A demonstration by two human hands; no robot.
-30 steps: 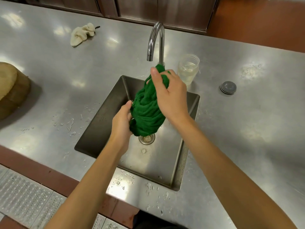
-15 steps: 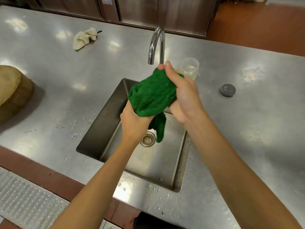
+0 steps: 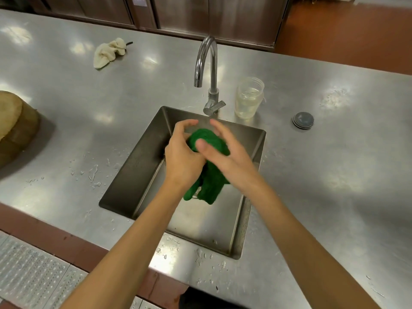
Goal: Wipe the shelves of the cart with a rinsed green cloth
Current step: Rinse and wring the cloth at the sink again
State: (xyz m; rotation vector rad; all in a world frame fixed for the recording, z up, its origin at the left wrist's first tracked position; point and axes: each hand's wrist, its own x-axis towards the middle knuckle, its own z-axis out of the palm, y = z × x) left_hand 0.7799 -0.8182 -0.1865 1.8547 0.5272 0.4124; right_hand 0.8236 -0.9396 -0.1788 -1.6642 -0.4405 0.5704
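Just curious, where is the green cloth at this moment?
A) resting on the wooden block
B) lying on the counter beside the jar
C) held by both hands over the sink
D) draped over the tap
C: the left hand and right hand both grip the green cloth, bunched up above the sink.

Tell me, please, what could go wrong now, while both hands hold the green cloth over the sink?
1. The open jar stands just beyond the right hand; a wide twist might tip it.
2. The green cloth hangs loose below the left hand; lifted out too soon, it would probably drip on the counter, which already carries drops.
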